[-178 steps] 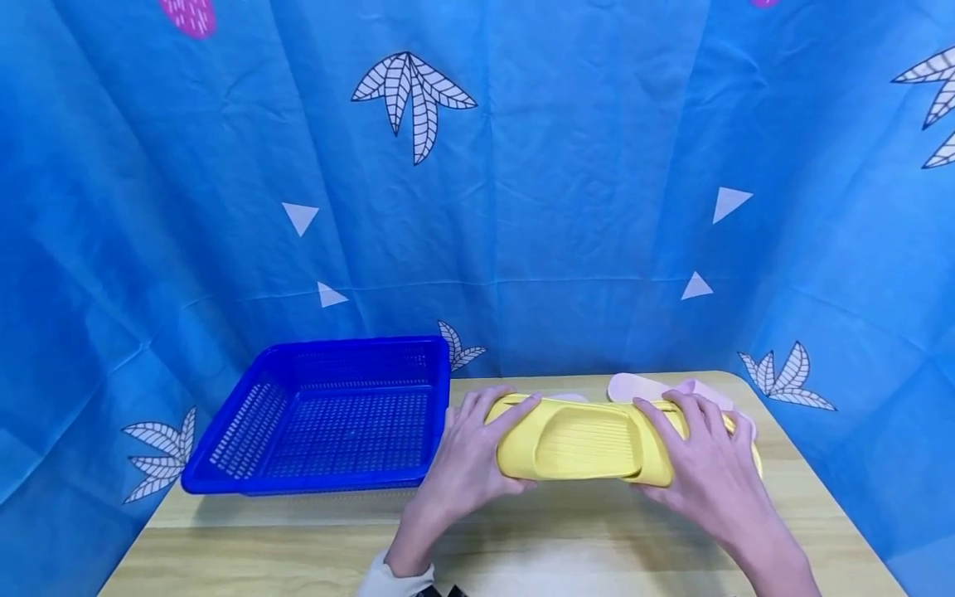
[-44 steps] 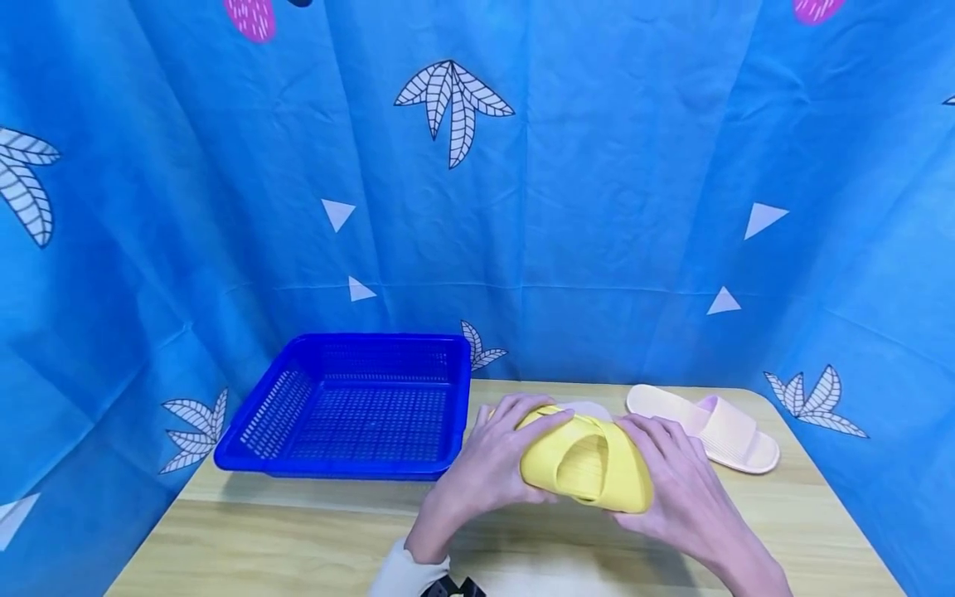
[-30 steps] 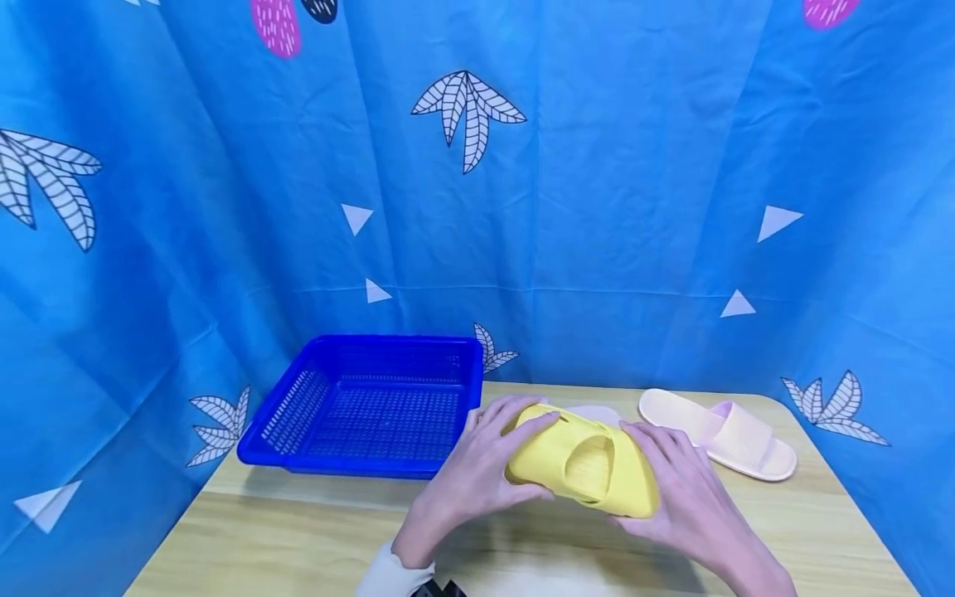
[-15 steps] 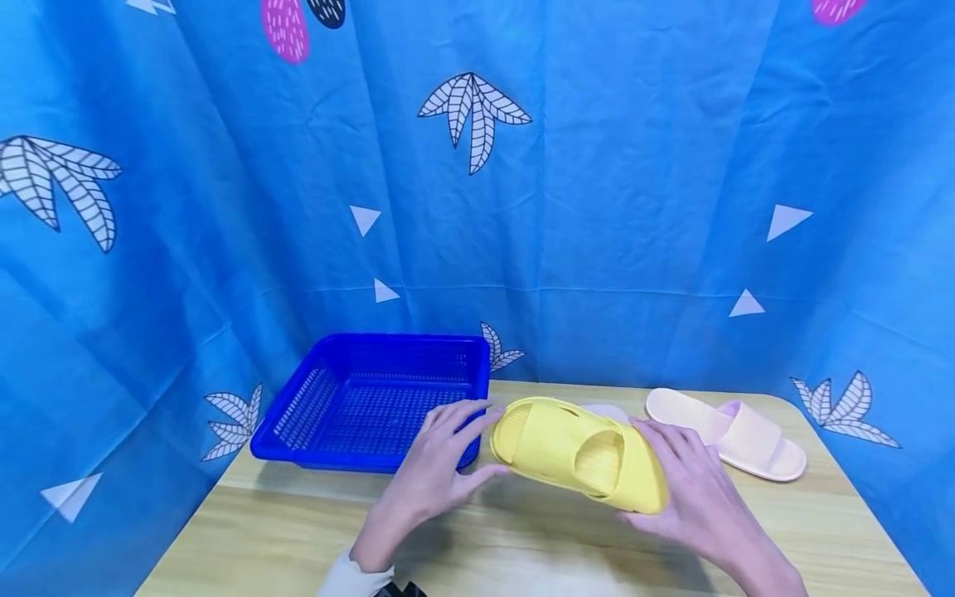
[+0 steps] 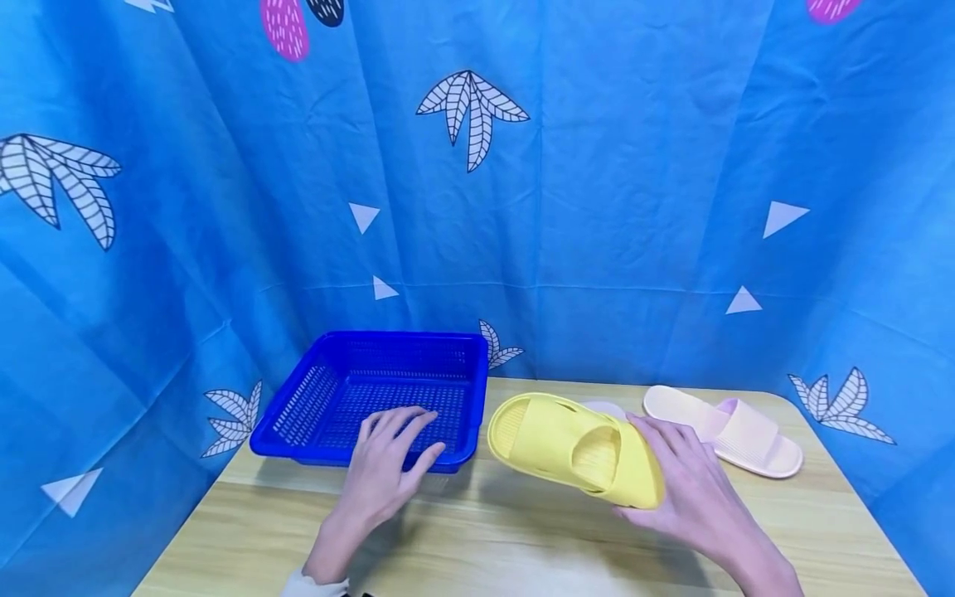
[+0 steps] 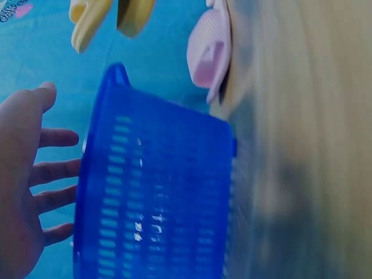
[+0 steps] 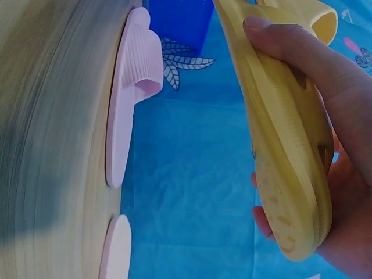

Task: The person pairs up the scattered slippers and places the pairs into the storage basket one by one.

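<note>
My right hand (image 5: pixel 694 489) grips a pair of yellow slippers (image 5: pixel 552 439) by one end, above the table. The slippers are tucked into each other, with straps and a rounded opening facing me. In the right wrist view, the thumb lies along their side (image 7: pixel 279 133) and fingertips show at the other side. My left hand (image 5: pixel 376 468) holds nothing; its fingers are spread and relaxed over the near rim of a blue plastic basket (image 5: pixel 298 458). In the left wrist view, the fingers overlap the basket's slotted wall (image 6: pixel 157 192).
On the right of the wooden table (image 5: pixel 477 547) lies a pale pink slipper (image 5: pixel 746 435). A second pink slipper (image 5: pixel 606 409) is mostly hidden behind the yellow pair. A blue patterned curtain (image 5: pixel 612 207) hangs behind the table and along both sides.
Both hands held the yellow slippers earlier, and the slippers have slid together into a shorter bundle. My left hand has let go and moved left to the basket; the right hand keeps its grip.
</note>
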Demonstrator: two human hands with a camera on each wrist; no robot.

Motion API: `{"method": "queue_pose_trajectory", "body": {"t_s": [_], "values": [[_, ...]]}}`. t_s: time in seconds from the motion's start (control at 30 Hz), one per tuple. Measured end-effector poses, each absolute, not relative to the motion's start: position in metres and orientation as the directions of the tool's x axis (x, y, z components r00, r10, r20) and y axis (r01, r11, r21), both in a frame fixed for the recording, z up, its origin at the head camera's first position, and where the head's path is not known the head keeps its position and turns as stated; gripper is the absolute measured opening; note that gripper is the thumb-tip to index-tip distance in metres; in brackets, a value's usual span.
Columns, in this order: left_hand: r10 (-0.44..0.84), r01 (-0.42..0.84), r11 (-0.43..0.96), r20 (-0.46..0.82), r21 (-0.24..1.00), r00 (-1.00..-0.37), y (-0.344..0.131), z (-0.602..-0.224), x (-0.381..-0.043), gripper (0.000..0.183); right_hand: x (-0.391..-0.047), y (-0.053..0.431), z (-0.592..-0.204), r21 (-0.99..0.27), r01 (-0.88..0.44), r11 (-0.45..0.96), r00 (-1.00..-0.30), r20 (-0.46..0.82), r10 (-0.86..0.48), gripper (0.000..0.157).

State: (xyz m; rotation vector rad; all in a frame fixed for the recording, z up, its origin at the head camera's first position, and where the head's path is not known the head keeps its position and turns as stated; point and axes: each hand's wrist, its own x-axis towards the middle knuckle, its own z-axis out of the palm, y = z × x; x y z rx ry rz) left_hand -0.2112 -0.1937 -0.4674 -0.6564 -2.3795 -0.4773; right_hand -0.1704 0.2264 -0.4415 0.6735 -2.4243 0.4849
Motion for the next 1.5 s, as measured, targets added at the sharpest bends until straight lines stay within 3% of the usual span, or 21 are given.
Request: {"method": "queue_pose_trajectory", "body": {"t_s": [0.33, 0.77, 0.97, 1.5], "values": [[0.278, 0.502, 0.85, 0.676, 0.157, -0.683, -0.226, -0.482, -0.21, 0.03, -0.172, 0.229, -0.44, -0.179, -0.565, 0.805, -0.699, 0.623, -0.352, 0.118], [0.182, 0.355, 0.92, 0.622, 0.165, -0.761, -0.262, -0.493, -0.204, 0.028, -0.177, 0.231, -0.44, -0.184, -0.577, 0.796, -0.687, 0.636, -0.351, 0.117], [0.2, 0.337, 0.931, 0.581, 0.138, -0.789, -0.266, -0.494, -0.205, 0.032, -0.177, 0.231, -0.441, -0.198, -0.566, 0.8, -0.703, 0.622, -0.344, 0.117], [0.242, 0.356, 0.93, 0.574, 0.094, -0.782, -0.28, -0.494, -0.211, 0.034, -0.181, 0.205, -0.437, -0.215, -0.573, 0.791, -0.705, 0.622, -0.341, 0.117]]}}
